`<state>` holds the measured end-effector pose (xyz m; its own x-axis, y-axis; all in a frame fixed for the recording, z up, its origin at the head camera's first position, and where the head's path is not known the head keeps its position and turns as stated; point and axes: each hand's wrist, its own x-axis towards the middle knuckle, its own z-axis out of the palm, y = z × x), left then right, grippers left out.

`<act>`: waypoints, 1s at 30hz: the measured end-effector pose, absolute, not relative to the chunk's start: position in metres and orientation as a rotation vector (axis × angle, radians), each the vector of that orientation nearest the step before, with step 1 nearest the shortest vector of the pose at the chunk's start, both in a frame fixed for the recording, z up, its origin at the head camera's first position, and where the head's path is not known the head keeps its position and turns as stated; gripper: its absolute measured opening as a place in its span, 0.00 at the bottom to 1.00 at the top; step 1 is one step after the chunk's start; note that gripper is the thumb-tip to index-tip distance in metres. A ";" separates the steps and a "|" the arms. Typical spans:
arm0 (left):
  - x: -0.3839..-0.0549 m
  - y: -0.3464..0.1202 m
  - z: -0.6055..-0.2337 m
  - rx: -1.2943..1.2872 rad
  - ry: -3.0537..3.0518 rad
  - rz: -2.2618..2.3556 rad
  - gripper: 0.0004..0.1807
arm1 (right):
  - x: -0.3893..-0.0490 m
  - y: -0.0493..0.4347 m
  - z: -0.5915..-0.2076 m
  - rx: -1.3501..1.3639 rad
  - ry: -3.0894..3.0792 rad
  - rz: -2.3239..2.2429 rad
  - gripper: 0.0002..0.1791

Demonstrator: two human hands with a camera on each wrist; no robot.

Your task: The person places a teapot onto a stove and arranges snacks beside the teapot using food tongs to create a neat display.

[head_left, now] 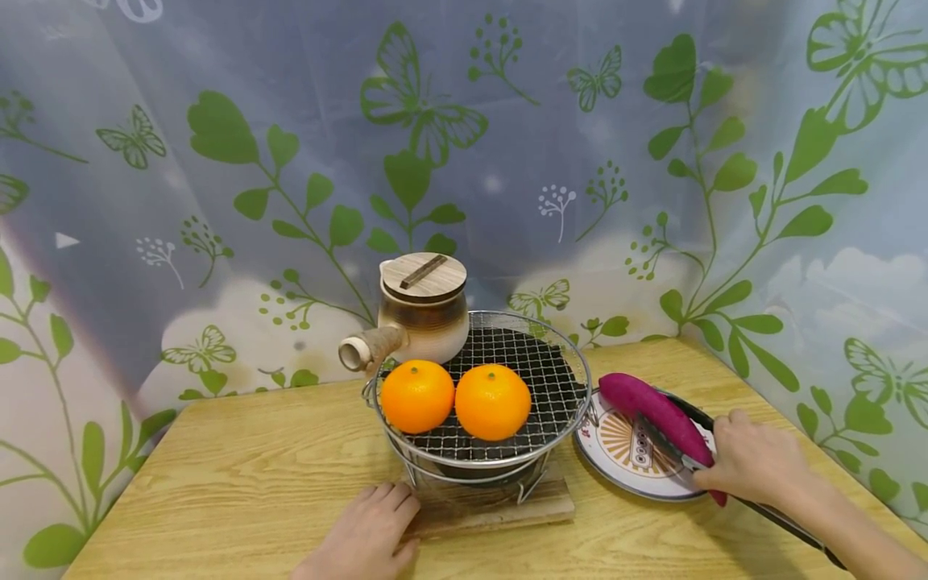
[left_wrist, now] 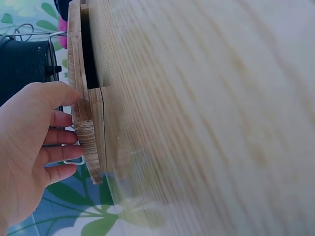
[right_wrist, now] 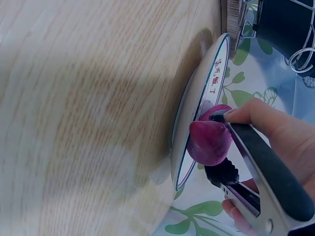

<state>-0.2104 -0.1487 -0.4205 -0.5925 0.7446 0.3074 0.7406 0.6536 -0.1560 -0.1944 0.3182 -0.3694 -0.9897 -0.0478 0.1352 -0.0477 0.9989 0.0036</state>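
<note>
My right hand (head_left: 761, 459) grips a pair of black-and-steel tongs (right_wrist: 268, 169). Between the tong tips lies a purple sweet potato (head_left: 656, 407), close over a white plate (head_left: 616, 477) with a blue rim and an orange ray pattern. In the right wrist view the sweet potato (right_wrist: 210, 142) shows end-on, overlapping the plate (right_wrist: 216, 73). My left hand (head_left: 370, 528) rests at the left end of a wooden board (head_left: 500, 515) under a round grill. The left wrist view shows its thumb and fairly straight fingers (left_wrist: 61, 135) along the board's edge (left_wrist: 86, 132).
Two oranges (head_left: 493, 403) sit side by side at the front of the wire grill rack (head_left: 551, 379). Behind them stands a clay teapot (head_left: 428, 322) with a wooden lid, its side handle pointing left. A patterned curtain (head_left: 507, 161) hangs behind the wooden table (head_left: 239, 475).
</note>
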 end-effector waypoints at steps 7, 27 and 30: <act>-0.212 -0.150 -0.424 -1.177 -2.523 0.011 0.15 | -0.194 0.321 -0.367 0.056 -2.987 0.011 0.30; -0.211 -0.150 -0.421 -1.174 -2.604 0.004 0.16 | -0.186 0.319 -0.337 0.054 -2.969 0.103 0.30; -0.210 -0.149 -0.421 -1.175 -2.590 0.009 0.16 | -0.185 0.319 -0.335 0.049 -2.967 0.104 0.31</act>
<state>-0.2103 -0.1492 -0.4209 -0.6223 0.7368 0.2644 0.7349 0.6662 -0.1269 -0.1849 0.3186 -0.3347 -0.9846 -0.0268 0.1730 -0.0388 0.9970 -0.0663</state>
